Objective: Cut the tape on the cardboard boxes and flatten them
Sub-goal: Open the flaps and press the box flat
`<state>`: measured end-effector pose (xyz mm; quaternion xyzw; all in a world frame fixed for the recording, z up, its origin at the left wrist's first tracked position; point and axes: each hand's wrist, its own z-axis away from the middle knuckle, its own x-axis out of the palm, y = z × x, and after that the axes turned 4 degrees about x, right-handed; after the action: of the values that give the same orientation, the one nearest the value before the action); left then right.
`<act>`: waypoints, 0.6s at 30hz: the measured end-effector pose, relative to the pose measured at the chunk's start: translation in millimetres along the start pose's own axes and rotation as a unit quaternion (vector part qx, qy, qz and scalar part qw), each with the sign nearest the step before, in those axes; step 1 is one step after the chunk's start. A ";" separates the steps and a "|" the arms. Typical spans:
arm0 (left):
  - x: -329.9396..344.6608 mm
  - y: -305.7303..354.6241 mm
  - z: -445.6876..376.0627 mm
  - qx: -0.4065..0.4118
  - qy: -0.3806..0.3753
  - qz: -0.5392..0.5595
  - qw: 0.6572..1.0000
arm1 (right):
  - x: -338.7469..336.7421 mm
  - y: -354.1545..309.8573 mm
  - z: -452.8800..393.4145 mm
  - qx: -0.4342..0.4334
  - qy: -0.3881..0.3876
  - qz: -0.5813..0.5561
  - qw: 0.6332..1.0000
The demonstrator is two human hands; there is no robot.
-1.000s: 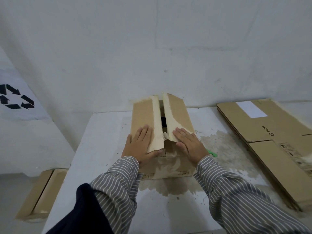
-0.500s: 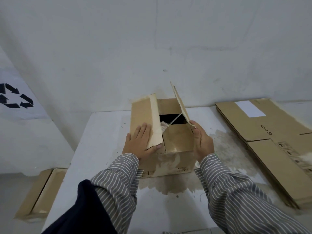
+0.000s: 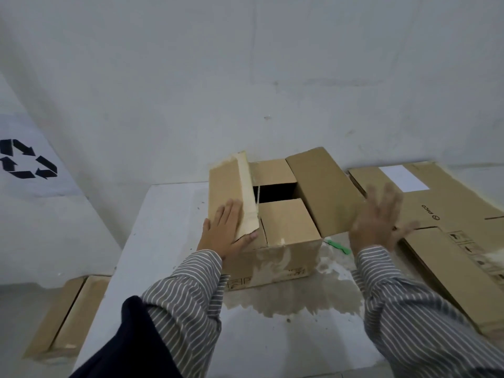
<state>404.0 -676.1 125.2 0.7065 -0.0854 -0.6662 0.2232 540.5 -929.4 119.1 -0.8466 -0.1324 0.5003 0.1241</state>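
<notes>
A brown cardboard box stands on the white table in front of me. Its right top flap is folded out to the right, and the inner flaps and a dark gap show. The left top flap, edged with pale tape, still lies over the box. My left hand rests flat on that flap, thumb hooked under its near corner. My right hand is blurred, fingers spread, just right of the opened flap, holding nothing.
A green cutter lies on the table by the box's right side. Flattened cardboard is stacked at the right. More flat cardboard lies on the floor at the left. A white sack with a recycling symbol stands left.
Both hands lay on closed flaps a second ago. My right hand lifted the right flap, swung it fully out to the right and let go. My left hand stayed on the left flap.
</notes>
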 end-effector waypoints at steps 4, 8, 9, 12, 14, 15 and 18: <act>-2.5 -7.9 8.5 0.021 0.041 0.056 0.997 | -13.2 -11.4 -9.6 -0.153 -0.178 0.278 0.931; -0.8 -8.1 5.1 0.019 0.029 -0.002 0.999 | -16.7 -60.6 -3.4 -0.220 -0.223 0.201 0.928; 0.2 -8.5 3.8 0.016 0.020 -0.016 1.000 | -13.0 -74.7 3.3 -0.238 -0.244 0.162 0.926; -2.1 -11.3 7.8 0.008 0.026 0.015 1.000 | 6.9 -96.7 25.1 -0.248 -0.276 0.127 0.920; -4.9 -15.7 14.1 0.017 0.053 0.095 0.994 | 16.8 -93.9 31.0 -0.224 -0.301 0.143 0.916; -7.8 -15.4 17.7 0.027 0.062 0.128 0.989 | 19.1 -91.5 30.6 -0.208 -0.316 0.143 0.914; -11.4 -10.2 26.4 0.008 0.130 0.168 0.977 | 20.7 -87.6 27.2 -0.192 -0.338 0.131 0.912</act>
<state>375.2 -667.6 130.8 0.7646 -0.1783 -0.5209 0.3351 517.5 -838.3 119.5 -0.6445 -0.1479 0.7330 -0.1595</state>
